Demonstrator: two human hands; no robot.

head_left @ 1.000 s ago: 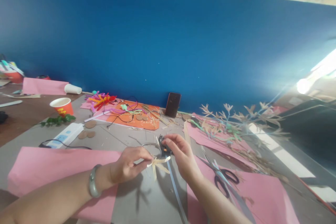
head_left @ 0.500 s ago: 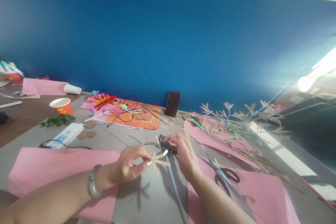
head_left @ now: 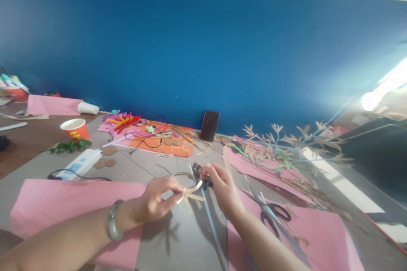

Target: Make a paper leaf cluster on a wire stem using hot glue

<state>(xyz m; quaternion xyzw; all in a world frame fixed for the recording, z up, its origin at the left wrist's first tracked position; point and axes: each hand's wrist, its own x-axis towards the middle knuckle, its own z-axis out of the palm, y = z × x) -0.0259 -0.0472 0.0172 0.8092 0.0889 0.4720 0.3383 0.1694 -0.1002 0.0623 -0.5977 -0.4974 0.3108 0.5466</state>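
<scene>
Blue wall [head_left: 203, 51] fills the back. The grey surface [head_left: 149, 165] below it is cluttered. A big pink sheet [head_left: 63, 203] lies under your left forearm. A pile of tan and green paper branches [head_left: 286, 148] sits well off to the right. Orange sheet [head_left: 159, 146] at the back, power strip [head_left: 79, 163] to the left, black-handled scissors [head_left: 270, 209] just right of your right wrist. A dark phone [head_left: 210, 125] leans on the wall and a red cup [head_left: 74, 128] stands far left.

Your left hand [head_left: 154, 204] and right hand [head_left: 224, 188] meet near the middle of the surface, held just above it. Between them is the paper sprig [head_left: 191, 192]. It is small and pale tan, with narrow pointed leaves fanning out from one stem end. One leaf tips up toward your right fingers, the others point right and down.

The black tool [head_left: 197, 171] is mostly hidden under your right hand, so what kind it is can't be made out. A pale blue strip [head_left: 211, 228] runs from it toward you and out of the bottom edge. A thin wire ring [head_left: 181, 174] lies behind the sprig, partly covered.

Left grip: thumb and forefinger pinched tight on the sprig's stem end, other fingers curled. Right grip: fingers curled narrow around the black tool, fingertips just beside the raised leaf. Whether they touch it is unclear.
</scene>
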